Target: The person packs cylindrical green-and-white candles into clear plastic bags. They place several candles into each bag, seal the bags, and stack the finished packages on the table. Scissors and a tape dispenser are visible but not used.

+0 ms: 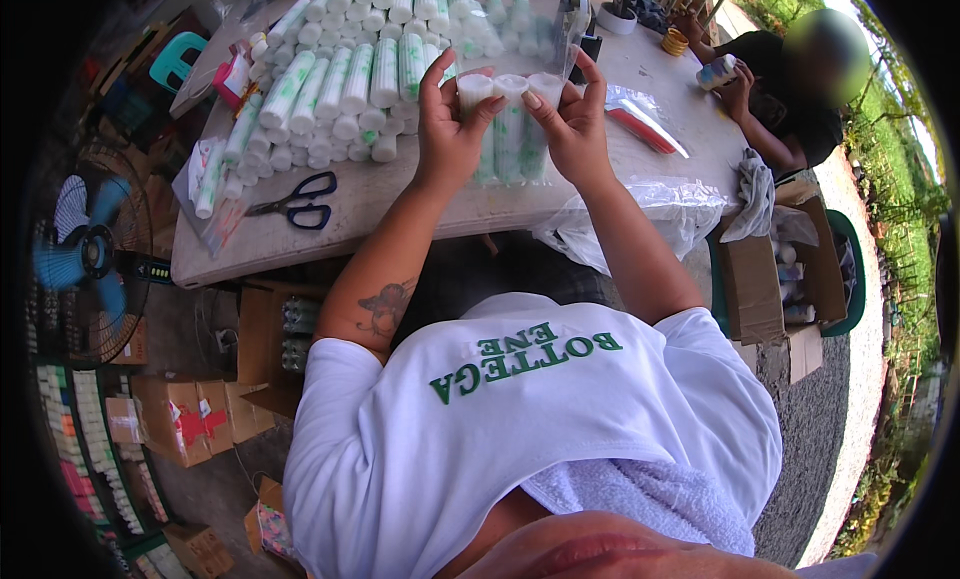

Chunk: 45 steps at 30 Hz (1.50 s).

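Observation:
Side by side over the table's near part stand three white cylinders point(510, 139) with green print, in what looks like clear plastic wrap. My left hand point(452, 124) grips their left side, its thumb across the white tops. On the other side my right hand point(570, 129) is closed on them, thumb on top and index finger raised. Left of my hands lies a large stacked pile of similar white and green cylinders point(345, 79). Dark-handled scissors point(300, 204) rest near the table's front edge. Crumpled clear plastic point(650, 217) spreads beside my right forearm.
A red and white flat item point(648, 129) lies right of my hands. Across the table's right corner, a person point(790, 99) holds a small bottle point(716, 73). A fan point(95, 254) stands at left; an open cardboard box point(755, 279) is at right.

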Tool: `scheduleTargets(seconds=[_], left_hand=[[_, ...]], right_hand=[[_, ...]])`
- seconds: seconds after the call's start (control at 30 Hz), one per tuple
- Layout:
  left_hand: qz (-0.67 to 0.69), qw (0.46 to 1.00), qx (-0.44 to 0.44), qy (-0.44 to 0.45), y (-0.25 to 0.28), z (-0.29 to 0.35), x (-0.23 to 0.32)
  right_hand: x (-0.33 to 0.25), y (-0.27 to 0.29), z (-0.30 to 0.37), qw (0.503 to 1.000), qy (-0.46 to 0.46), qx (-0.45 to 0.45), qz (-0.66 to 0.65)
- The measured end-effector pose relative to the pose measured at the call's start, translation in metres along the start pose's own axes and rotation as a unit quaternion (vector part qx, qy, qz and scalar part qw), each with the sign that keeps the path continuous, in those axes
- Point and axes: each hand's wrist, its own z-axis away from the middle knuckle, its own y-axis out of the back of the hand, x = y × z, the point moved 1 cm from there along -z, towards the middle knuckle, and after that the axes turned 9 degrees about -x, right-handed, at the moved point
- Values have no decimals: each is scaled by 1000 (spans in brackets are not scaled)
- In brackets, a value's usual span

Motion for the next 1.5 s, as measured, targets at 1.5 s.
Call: scheduleTargets(seconds=[1.5], left_hand=[[-87,990,-87,63,1,-39,79]], right_hand=[[-82,22,-51,980,-67,-148,116]])
